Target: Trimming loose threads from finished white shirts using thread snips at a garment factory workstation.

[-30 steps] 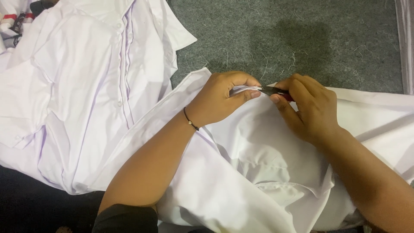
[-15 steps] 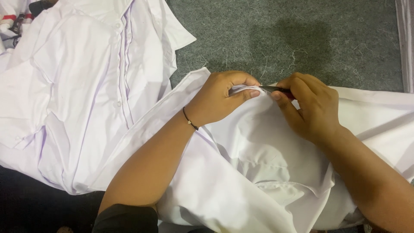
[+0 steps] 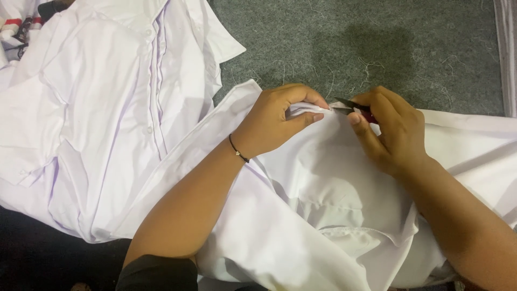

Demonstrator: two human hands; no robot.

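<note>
Head view. White shirt lies across the lap area, spread toward the lower right. Left hand is closed on a bunched fold of the shirt's edge, pinching it up between thumb and fingers; a thin dark bracelet sits on that wrist. Right hand is closed around a small thread snipper, dark blades with a red part at the grip; blade tips point left and meet the pinched fold just beside the left fingertips. Whether the blades are closed cannot be told.

Surroundings: a stack of white shirts fills the left side, button plackets showing, well apart from the hands. Grey carpet beyond the hands carries scattered loose thread bits. A pale strip of fabric runs along the right edge. Both forearms cover parts of the shirt.

Against the earlier frames: both hands hold the same grips at the same spot; the snipper tip sits marginally closer into the fold. Shirt stack unchanged.
</note>
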